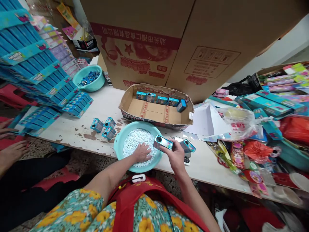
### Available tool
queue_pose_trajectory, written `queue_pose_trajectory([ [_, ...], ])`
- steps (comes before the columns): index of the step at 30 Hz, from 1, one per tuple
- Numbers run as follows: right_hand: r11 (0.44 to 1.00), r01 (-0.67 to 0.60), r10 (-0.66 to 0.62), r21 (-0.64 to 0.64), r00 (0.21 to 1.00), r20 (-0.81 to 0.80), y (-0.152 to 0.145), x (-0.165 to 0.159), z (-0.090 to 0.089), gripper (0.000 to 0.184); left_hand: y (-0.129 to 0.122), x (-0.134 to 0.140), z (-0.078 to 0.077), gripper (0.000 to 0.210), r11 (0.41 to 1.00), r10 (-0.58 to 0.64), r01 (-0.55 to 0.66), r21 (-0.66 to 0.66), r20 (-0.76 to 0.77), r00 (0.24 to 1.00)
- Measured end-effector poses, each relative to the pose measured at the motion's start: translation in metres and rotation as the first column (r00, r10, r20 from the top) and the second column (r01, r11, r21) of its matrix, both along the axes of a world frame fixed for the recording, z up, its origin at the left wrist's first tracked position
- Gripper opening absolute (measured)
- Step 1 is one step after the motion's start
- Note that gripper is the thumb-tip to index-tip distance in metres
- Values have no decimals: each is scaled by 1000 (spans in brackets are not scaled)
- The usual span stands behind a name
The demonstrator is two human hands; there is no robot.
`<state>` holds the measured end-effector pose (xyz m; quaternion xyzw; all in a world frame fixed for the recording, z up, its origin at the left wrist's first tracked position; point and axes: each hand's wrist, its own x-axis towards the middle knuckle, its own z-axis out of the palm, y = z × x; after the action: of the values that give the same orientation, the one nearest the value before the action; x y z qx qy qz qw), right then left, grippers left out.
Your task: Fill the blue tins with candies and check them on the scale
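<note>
A turquoise basin (117, 146) at the table's front edge holds a heap of small white pellets (135, 138). My left hand (142, 152) lies on the pellets with fingers spread, their tips partly sunk among them. Just above the basin's right rim, my right hand (175, 154) grips a small blue box (163, 143), tilted, with a dark round opening at one end. Another small blue box (189, 146) rests right of that hand on a flat device (186, 160), which the hand partly hides. Three similar boxes (108, 132) stand together left of the basin.
Behind the basin, a low cardboard tray (154, 114) holds several blue boxes. Large cartons (145, 48) rise behind it. A second basin (89, 86) holds shiny blue pieces. Stacked display boxes (36, 64) tower at left, near another person's hands (14, 153). Bags and packets (241, 151) crowd the right.
</note>
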<state>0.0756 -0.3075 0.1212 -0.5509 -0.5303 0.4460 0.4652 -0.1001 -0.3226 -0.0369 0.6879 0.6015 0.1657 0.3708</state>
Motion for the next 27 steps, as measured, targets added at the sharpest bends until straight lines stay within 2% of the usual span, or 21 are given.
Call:
queue_pose_trajectory([
  [2, 1000, -30, 30, -7, 1000, 2, 4, -12, -23, 43, 2, -18, 1, 26, 996, 87, -86, -30, 28, 996],
  [4, 998, -56, 56, -29, 998, 21, 5, -20, -42, 42, 6, -28, 2, 23, 974, 222, -219, -59, 64, 973],
  [7, 995, -76, 81, -59, 993, 85, 6, -26, -65, 40, 13, -35, 6, 22, 894, 445, -427, -135, 169, 879],
  [9, 996, -77, 82, -46, 989, 127, 7, -27, -77, 41, 15, -37, 14, 25, 822, 569, -528, -215, 271, 776],
  [11, 997, -72, 76, -35, 985, 155, 7, -30, -89, 43, 16, -38, 28, 30, 757, 653, -580, -302, 388, 651],
  [15, 990, -140, 135, 2, 959, 251, 5, -45, -105, 38, 19, -36, 66, 37, 695, 687, -600, -397, 612, 391],
  [18, 980, -199, 189, 6, 940, 283, 2, -60, -106, 31, 27, -29, 87, 36, 659, 667, -624, -420, 710, 227],
  [23, 979, -201, 184, 36, 946, 268, 4, -68, -83, 32, 37, -27, 104, 32, 629, 631, -622, -466, 774, 59],
  [25, 975, -214, 188, 55, 934, 303, 6, -66, -74, 34, 40, -28, 109, 31, 632, 617, -616, -471, 787, 31],
  [27, 974, -221, 190, 55, 921, 339, 10, -64, -69, 33, 43, -28, 112, 32, 646, 633, -608, -461, 769, 89],
])
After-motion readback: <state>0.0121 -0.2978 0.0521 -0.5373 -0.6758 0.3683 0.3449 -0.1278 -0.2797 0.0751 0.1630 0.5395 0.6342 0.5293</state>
